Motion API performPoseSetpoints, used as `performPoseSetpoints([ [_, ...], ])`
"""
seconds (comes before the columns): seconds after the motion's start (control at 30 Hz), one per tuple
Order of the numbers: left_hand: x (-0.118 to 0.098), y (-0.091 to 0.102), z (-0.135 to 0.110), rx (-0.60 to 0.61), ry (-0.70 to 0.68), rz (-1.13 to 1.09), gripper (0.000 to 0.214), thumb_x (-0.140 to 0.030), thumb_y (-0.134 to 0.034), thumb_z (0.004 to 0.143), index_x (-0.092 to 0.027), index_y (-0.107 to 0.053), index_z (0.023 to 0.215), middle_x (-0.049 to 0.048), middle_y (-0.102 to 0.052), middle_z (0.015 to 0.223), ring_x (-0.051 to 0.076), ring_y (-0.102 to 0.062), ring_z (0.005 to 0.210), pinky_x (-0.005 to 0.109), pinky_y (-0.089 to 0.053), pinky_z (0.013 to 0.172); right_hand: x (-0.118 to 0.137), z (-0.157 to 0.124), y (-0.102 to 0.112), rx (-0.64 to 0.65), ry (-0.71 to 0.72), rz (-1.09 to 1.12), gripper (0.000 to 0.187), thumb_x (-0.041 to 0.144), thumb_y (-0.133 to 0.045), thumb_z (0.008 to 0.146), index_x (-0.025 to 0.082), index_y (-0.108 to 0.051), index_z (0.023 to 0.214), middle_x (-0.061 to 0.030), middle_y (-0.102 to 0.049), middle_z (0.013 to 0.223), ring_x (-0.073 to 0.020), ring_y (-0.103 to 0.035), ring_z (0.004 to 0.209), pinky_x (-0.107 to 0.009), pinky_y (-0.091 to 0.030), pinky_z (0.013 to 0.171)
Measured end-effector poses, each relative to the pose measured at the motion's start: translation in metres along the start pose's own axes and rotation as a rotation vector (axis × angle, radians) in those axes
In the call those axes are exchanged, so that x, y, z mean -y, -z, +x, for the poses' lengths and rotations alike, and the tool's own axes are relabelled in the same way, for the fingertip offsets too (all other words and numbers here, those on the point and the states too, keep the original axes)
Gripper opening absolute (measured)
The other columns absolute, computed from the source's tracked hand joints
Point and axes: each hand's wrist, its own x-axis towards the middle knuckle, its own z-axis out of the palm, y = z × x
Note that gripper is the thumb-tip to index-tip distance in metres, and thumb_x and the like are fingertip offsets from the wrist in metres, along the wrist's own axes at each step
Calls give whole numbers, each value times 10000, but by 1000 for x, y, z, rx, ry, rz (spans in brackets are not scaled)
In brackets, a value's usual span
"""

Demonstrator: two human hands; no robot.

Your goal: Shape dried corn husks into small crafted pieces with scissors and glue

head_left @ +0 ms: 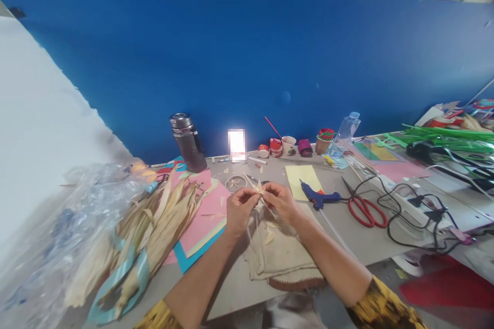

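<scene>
So a blue panel [216, 51] is stretching across behind everything, and my bench [231, 290] is sitting in front of it, pretty loaded. A heap of clear plastic [57, 252] is spilling over the far left. Right beside it, a big bundle of dried husks [164, 231] is lying at a slant, with light blue ribbon [142, 272] looping round the lower end, and pink paper [193, 216] is poking out next to it.

A folded beige cloth [285, 259] is lying below my wrists, a few pale scraps [269, 238] resting on it. A dark flask [190, 146] is standing near the panel, leaning a bit to my eye. Over on the right, red-handled scissors [355, 196] are lying open beside a black cord [391, 234], and a blue glue gun [318, 197] is resting partly on yellow paper [303, 175].

Smallest of all is the pale strip piece [260, 189] I'm holding up over the cloth's far edge. My left fingers [247, 195] are pinching it from one side and my right fingers [272, 191] are pinching it from the other, tips nearly meeting.
</scene>
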Motion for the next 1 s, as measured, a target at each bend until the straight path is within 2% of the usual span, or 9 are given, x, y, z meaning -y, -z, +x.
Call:
performPoseSetpoints([
  [0.13, -1, 1, 1, 21, -13, 11, 182, -290, -804, 639, -173, -665, 643, -19, -598, 589, 122, -509, 583, 250, -415, 597, 0, 0, 2, 68, -30, 56, 378, 512, -773, 738, 177, -606, 785, 54, -470, 591, -78, -363, 499, -232, -240, 481],
  [0.33, 2, 2, 2, 43, 25, -25, 167, -300, -812, 642, -172, -704, 652, -20, -576, 579, 121, -487, 576, 252, -398, 582, 0, 0, 3, 96, -33, 60, 354, 495, -762, 750, 175, -611, 757, 51, -461, 587, -81, -357, 511, -237, -241, 493],
  [0.47, 2, 3, 1, 44, 11, -8, 162, -288, -810, 652, -174, -699, 624, -25, -552, 571, 114, -463, 570, 250, -375, 574, 2, -1, 2, 72, -54, 65, 316, 452, -768, 741, 172, -624, 720, 45, -458, 577, -81, -348, 519, -237, -230, 493],
  [0.6, 0, 4, 1, 85, 1, -9, 175, -285, -808, 673, -172, -695, 604, -21, -535, 584, 114, -461, 582, 253, -372, 584, 0, 0, 2, 54, -103, 196, 311, 397, -837, 671, 180, -618, 708, 45, -484, 585, -72, -348, 510, -221, -224, 472],
  [0.83, -3, 5, 0, 216, 24, -114, 155, -280, -845, 658, -172, -734, 665, -5, -572, 710, 114, -496, 643, 254, -399, 620, -8, 3, 13, 238, -258, 435, 338, 312, -919, 618, 177, -627, 720, 36, -524, 642, -61, -397, 539, -184, -224, 459],
  [1.0, -3, 7, 1, 276, 36, -163, 178, -273, -874, 627, -169, -734, 658, 5, -604, 729, 136, -548, 720, 260, -431, 682, -10, 6, 17, 263, -308, 452, 369, 282, -951, 555, 173, -635, 710, 40, -534, 620, -53, -397, 516, -173, -229, 446],
])
